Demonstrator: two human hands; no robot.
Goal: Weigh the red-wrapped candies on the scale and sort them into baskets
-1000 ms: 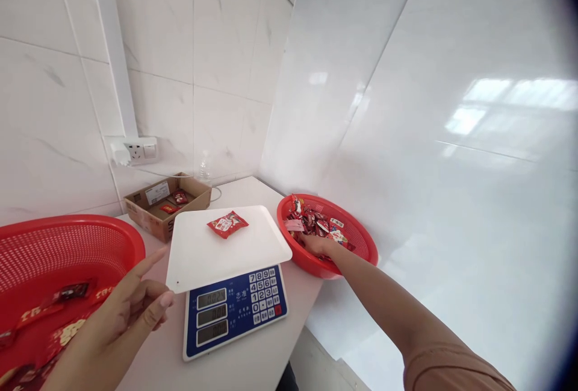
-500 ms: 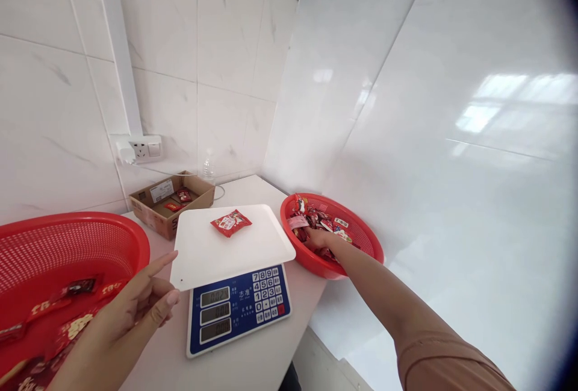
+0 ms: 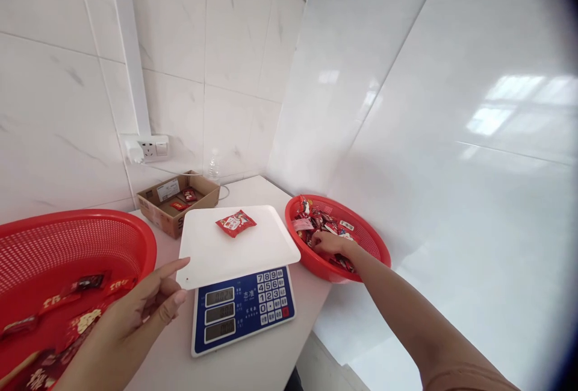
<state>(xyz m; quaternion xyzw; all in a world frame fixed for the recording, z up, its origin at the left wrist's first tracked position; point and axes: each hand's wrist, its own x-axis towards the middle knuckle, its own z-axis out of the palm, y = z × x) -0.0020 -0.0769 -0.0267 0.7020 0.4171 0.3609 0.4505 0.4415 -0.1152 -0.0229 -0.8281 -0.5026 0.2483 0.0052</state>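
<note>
My right hand [image 3: 329, 241] reaches into a small red basket [image 3: 372, 240] of red snack packets [image 3: 318, 222]; its fingers are curled among them, and what they grip is hidden. My left hand [image 3: 139, 309] hovers beside the scale's near left corner, index finger extended, other fingers loosely curled, holding nothing. A blue electronic scale [image 3: 244, 309] with a white weighing tray [image 3: 235, 249] stands between the baskets. One red snack packet [image 3: 235, 223] lies on the tray's far side.
A large red basket [image 3: 72, 240] with red packets stands at the left. A cardboard box [image 3: 178, 201] with a few packets sits at the back by a wall socket [image 3: 151, 149] and a clear bottle [image 3: 213, 169]. The counter's edge drops off at the right.
My right hand has shifted slightly within the small basket, fingers curling among the packets. My left hand has stayed by the scale's corner. The view drifted a little left.
</note>
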